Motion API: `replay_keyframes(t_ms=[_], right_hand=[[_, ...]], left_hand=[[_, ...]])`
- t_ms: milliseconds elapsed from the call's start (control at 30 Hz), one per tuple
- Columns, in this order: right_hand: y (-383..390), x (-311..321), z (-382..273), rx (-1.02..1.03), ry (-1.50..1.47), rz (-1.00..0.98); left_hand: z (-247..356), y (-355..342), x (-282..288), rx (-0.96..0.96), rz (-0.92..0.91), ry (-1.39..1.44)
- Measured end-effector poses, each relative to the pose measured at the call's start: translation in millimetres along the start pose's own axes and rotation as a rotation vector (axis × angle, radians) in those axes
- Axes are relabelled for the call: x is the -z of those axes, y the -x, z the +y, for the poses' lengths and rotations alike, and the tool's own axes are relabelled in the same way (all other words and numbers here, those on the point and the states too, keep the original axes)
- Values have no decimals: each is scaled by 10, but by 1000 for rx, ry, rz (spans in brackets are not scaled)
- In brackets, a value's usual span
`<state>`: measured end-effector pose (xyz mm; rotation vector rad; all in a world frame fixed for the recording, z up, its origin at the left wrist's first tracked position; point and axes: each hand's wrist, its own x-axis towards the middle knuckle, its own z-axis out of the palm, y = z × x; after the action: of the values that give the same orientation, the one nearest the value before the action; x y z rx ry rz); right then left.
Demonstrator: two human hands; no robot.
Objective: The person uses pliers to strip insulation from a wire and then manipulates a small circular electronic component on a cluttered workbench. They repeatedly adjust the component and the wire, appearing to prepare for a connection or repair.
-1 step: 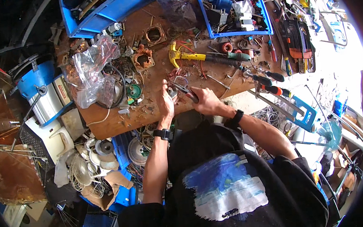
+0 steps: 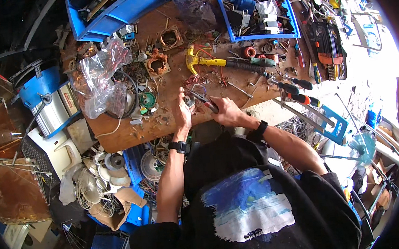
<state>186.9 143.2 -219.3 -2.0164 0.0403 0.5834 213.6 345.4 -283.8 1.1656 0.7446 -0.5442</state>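
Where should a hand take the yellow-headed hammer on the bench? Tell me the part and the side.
Grip the hammer by its dark handle end, on the right, coming from above. It lies flat across the workbench, yellow head to the left among loose scrap, while the handle's upper side shows bare, so fingers can close around it.

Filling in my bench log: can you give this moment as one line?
left hand: holds small metal part | right hand: grips pliers on the part | place: cluttered wooden workbench

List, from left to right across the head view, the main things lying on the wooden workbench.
Crumpled clear plastic bag → green round part → left hand → right hand gripping pliers → red-handled screwdriver.
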Motion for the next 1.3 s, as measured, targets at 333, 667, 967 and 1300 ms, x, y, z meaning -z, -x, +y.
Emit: replay_keyframes(t_ms=[333, 667, 967, 1300], right_hand=[[108, 140, -147, -243, -490, -306], [107, 138, -12, 63, 50, -51], [-28, 371, -124, 188, 283, 7], [-7, 277, -153, 122, 339, 72]], left_hand=[[216, 128, -89, -132, -312, 125], [231, 99, -72, -99, -308, 65], [469, 199, -187, -56, -299, -178], [372, 238, -247, -93, -68, -183]])
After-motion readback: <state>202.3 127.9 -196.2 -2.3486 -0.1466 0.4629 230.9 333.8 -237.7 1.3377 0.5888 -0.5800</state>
